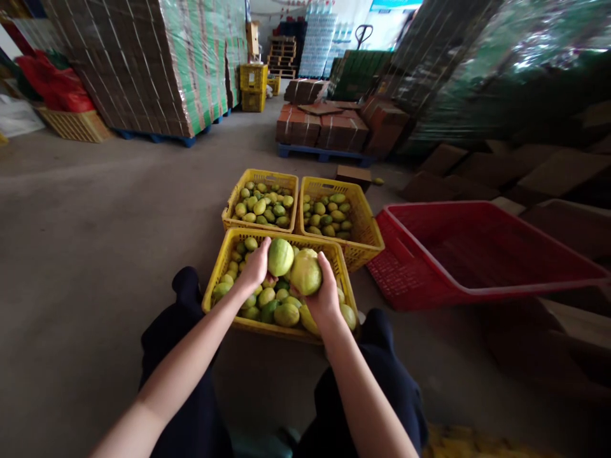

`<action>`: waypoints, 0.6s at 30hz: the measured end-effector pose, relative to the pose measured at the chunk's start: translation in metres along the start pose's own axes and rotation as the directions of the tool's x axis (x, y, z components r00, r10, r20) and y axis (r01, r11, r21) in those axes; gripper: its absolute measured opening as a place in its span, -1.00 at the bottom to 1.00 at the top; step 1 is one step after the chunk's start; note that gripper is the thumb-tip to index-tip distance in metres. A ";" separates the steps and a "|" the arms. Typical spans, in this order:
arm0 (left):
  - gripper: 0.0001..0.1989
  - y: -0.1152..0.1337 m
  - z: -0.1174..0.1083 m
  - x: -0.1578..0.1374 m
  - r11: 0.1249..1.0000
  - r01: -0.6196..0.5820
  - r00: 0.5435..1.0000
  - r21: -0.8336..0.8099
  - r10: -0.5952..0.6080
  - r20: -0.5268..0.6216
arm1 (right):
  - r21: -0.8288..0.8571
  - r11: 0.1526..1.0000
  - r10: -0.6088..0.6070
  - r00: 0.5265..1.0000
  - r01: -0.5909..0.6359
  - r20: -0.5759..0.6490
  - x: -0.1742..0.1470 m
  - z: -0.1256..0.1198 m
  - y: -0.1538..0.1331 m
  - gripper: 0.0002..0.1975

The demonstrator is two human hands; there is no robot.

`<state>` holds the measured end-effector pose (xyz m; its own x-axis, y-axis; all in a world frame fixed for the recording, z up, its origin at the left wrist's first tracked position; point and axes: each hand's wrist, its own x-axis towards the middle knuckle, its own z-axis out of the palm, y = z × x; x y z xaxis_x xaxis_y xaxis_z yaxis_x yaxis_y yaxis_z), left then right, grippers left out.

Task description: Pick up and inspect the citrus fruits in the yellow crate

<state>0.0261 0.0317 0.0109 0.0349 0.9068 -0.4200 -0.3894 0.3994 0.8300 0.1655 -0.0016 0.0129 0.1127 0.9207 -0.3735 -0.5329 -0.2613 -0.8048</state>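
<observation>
Over the nearest yellow crate (281, 238), my left hand (256, 264) is closed round a green lemon (280, 257) with pale streaks. Close beside it, my right hand (326, 286) grips a larger yellow-green lemon (306, 272) from its right side. Below both hands the crate holds many green and yellow lemons (287, 315). Two more yellow crates stand just behind it: a left one (228, 216) and a right one (365, 222), both with lemons inside. My fingers on the far sides of both fruits are partly hidden.
A large red crate (415, 280) sits tilted at the right, near flattened cardboard (568, 172). Farther back, bundled cardboard (317, 127) rests on a blue pallet (324, 152). Wrapped stacks of boxes (138, 70) rise at the left. My knees flank the nearest crate.
</observation>
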 end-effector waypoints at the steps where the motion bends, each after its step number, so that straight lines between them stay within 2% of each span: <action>1: -0.73 -0.001 0.001 0.003 0.998 0.040 0.999 -0.048 -0.041 -0.025 | 0.031 0.998 0.059 0.998 -0.058 -0.027 0.001 0.001 -0.002 -0.61; 3: -0.75 -0.001 0.004 0.003 0.994 0.081 0.994 -0.075 -0.086 -0.068 | 0.057 0.993 0.103 0.994 -0.101 -0.044 0.003 0.001 -0.004 -0.58; 6: -0.71 0.002 0.008 -0.003 0.997 0.073 0.991 -0.035 -0.077 -0.106 | 0.042 0.998 0.050 0.999 -0.049 -0.016 0.004 0.000 -0.004 -0.55; 12: -0.77 0.007 0.003 -0.011 0.994 -0.103 0.995 0.037 0.103 -0.005 | 0.061 0.998 -0.003 0.997 -0.001 0.072 0.006 0.002 0.001 -0.58; 15: -0.85 0.006 -0.004 -0.010 0.985 -0.164 0.985 0.060 0.167 -0.054 | 0.061 0.997 -0.046 0.993 0.039 0.109 0.008 0.006 0.002 -0.61; 18: -0.91 0.004 -0.010 -0.009 0.961 -0.246 0.961 0.127 0.259 -0.100 | 0.060 0.998 -0.038 0.995 0.032 0.091 0.009 0.006 0.003 -0.60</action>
<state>0.0147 0.0236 0.0142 -0.1591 0.9612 -0.2252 -0.2657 0.1780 0.9475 0.1598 0.0077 0.0105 0.0563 0.9524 -0.2997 -0.5784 -0.2136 -0.7873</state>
